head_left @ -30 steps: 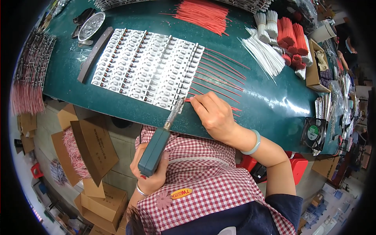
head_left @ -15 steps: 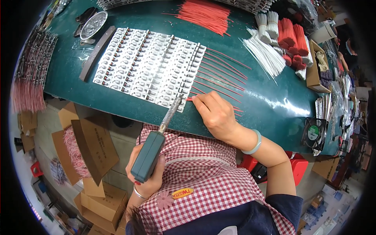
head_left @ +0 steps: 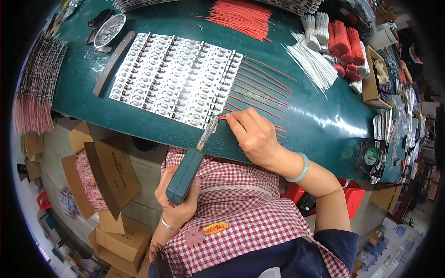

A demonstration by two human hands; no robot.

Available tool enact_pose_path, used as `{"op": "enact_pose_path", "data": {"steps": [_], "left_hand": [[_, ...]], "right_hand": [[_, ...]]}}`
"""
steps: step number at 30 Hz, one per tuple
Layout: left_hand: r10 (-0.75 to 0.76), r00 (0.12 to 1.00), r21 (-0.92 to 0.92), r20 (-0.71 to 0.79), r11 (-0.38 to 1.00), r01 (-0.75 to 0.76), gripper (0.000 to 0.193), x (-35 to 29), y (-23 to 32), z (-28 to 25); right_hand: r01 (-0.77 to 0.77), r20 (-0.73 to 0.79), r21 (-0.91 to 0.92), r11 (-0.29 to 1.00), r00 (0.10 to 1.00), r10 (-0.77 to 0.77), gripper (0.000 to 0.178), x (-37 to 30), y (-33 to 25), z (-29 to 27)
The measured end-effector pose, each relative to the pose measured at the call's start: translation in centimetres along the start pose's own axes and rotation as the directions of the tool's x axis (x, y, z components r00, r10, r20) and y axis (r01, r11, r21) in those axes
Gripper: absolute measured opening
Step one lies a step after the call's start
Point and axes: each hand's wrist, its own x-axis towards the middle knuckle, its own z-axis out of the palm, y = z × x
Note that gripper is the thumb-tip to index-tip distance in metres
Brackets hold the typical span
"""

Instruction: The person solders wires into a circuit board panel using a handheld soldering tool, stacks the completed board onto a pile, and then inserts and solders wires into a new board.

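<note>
My left hand (head_left: 184, 212) is wrapped round the dark green handle of a soldering iron (head_left: 186, 175). Its metal tip touches, or nearly touches, the lower right corner of a white panel of small components in rows (head_left: 169, 78). Beside that tip, my right hand (head_left: 256, 135) pinches a red wire (head_left: 223, 117) between thumb and forefinger, its end against the panel edge. Several other red wires (head_left: 264, 76) stretch rightward from the same edge. The exact contact at the tip is too small to make out.
A dark metal bar (head_left: 114, 64) lies along the panel's left side, near a round metal dish (head_left: 110, 30). Loose red wires (head_left: 240, 18) lie at the back, white wires (head_left: 315, 67) at the right. A small fan (head_left: 372, 157) stands by the right edge.
The soldering iron has swung to the right with my left hand, bringing its tip closer to the pinched wire. My right hand has hardly moved.
</note>
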Motion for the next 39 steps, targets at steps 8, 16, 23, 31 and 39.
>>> {"op": "enact_pose_path", "data": {"steps": [8,16,23,31,39], "left_hand": [[0.021,0.999,0.036,-0.025,0.999,-0.02,0.027,-0.5,-0.1,-1.0],[-0.058,0.998,-0.01,-0.025,0.998,0.057,0.027,-1.2,0.2,-1.1],[-0.05,0.999,0.005,-0.021,0.999,0.05,0.027,-1.5,0.0,-1.2],[-0.02,0.999,0.007,-0.045,1.0,0.02,0.023,-1.3,0.1,-0.9],[0.028,1.0,0.048,-0.014,0.998,-0.028,0.019,-0.8,0.5,-0.8]], "right_hand": [[0.038,-0.075,-0.016,0.999,0.996,-0.039,0.022,0.2,0.3,0.4],[-0.007,-0.029,0.022,1.0,1.0,0.008,0.031,0.0,-0.1,-0.1],[0.047,-0.132,0.07,0.996,0.991,-0.037,0.031,-0.1,-0.4,-0.3],[0.048,-0.091,0.057,0.997,0.995,-0.043,0.032,-0.3,-0.5,-0.1],[0.07,-0.05,0.062,0.996,0.997,-0.067,0.032,-0.5,-0.6,-0.1]]}}
